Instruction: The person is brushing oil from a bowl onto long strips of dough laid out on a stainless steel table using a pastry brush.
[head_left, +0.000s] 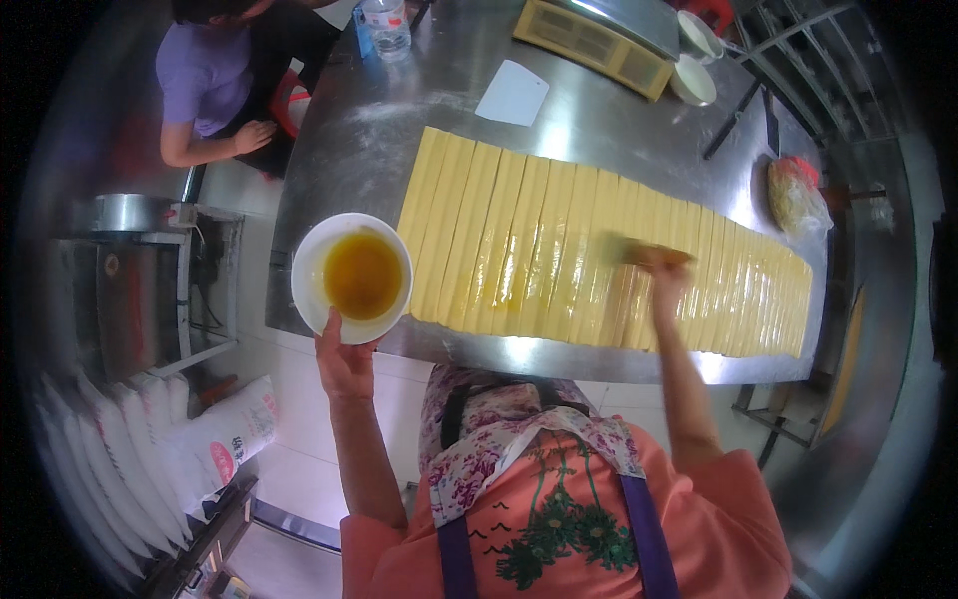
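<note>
Our left hand (344,361) grips the bowl (351,278) of amber liquid at the desk (359,150) edge, our right hand (667,275) is clamped on a brush (639,252) over the dough strips (599,265); tilting the bowl risks a spill.

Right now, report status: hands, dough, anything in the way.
Left hand holds white bowl of amber liquid. Right hand holds brush on yellow dough strips. White scraper beyond the strips, apart.

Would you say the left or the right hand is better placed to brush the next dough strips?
Probably the right: the right hand already holds the brush on the dough strips, while the left hand is holding the bowl.
</note>
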The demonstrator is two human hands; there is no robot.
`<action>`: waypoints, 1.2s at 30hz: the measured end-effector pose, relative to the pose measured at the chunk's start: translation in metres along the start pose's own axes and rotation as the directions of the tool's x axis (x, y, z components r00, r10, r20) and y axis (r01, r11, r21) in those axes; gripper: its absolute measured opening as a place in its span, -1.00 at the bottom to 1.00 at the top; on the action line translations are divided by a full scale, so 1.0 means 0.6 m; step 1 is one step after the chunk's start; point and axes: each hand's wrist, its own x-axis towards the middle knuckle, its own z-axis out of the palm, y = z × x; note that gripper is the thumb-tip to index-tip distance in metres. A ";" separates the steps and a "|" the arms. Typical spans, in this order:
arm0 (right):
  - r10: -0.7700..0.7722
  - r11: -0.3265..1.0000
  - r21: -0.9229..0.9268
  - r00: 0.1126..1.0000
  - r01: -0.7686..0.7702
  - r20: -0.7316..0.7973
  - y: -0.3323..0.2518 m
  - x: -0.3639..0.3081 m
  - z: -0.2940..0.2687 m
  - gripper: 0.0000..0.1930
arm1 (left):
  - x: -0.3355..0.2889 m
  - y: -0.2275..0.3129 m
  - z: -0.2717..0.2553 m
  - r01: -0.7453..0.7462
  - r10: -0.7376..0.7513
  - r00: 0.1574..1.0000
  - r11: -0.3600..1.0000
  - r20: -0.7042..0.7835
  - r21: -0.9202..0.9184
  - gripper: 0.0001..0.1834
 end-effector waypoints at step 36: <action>-0.137 0.957 0.288 0.865 -0.010 0.482 -0.172 -0.082 0.332 -0.68 | 0.116 0.038 0.050 0.030 -0.035 0.996 0.997 -0.083 -0.067 -0.45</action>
